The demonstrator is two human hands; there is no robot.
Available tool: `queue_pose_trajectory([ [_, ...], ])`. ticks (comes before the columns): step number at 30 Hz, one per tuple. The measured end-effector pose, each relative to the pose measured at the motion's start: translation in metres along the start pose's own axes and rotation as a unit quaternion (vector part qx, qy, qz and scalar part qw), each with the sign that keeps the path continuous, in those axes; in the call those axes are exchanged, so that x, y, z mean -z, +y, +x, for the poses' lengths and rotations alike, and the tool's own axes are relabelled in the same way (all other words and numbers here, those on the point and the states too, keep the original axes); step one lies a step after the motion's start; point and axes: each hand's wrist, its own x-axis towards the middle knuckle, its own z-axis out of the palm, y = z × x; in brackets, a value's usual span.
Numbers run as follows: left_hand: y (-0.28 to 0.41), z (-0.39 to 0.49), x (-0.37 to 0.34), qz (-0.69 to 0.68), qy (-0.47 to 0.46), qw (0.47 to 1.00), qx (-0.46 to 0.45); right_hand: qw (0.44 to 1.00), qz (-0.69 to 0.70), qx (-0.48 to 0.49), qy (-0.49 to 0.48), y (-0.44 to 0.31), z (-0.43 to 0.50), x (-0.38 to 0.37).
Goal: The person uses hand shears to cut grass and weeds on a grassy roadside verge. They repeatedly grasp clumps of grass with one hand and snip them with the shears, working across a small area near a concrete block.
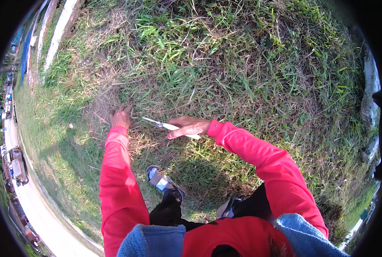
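Observation:
My right hand (188, 126) holds a pair of white-handled shears (171, 127) over the grass. Their narrow metal blades point left towards my other hand, and part of the handles is hidden by my fingers. My left hand (120, 119) reaches down into a clump of dry, greyish cut grass (105, 102). Its fingertips are lost among the stalks, so whether they grip any is unclear. A gap of short grass lies between the blade tips and my left hand. Yellowed straw (141, 143) is scattered just below both hands.
My feet, one in a strapped shoe (161, 180), stand on green grass (203, 176). Pale beams or logs (60, 33) lie at the upper left. A whitish edge (370, 86) borders the right. Beyond the left slope runs a road (33, 212) with a vehicle (16, 167).

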Motion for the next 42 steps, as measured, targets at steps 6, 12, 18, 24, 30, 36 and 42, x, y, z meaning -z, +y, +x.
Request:
queue_pose_trajectory([
  [6,0.132,0.038,0.103,-0.102,0.448,0.864,-0.207,0.978,-0.134,0.075,0.14,-0.036,-0.126,0.101],
  [12,0.357,0.054,0.124,-0.202,0.268,0.834,-0.438,0.824,-0.155,0.019,0.544,-0.017,-0.214,0.161],
  [18,0.359,-0.004,0.048,-0.085,0.141,0.84,-0.516,0.808,-0.309,-0.045,0.5,0.037,-0.206,0.135],
  [24,0.268,-0.038,-0.016,-0.028,0.023,0.826,-0.562,0.794,-0.431,-0.032,0.426,0.059,-0.169,0.046],
  [30,0.226,-0.103,-0.008,0.006,-0.168,0.672,-0.721,0.964,-0.16,0.002,0.211,0.05,-0.18,-0.004],
  [36,0.308,-0.013,0.095,-0.211,-0.106,0.689,-0.686,0.946,-0.067,0.009,0.317,0.022,-0.26,0.05],
  [42,0.43,0.022,0.138,-0.272,0.24,0.714,-0.599,0.757,0.099,-0.006,0.646,0.033,-0.292,0.087],
])
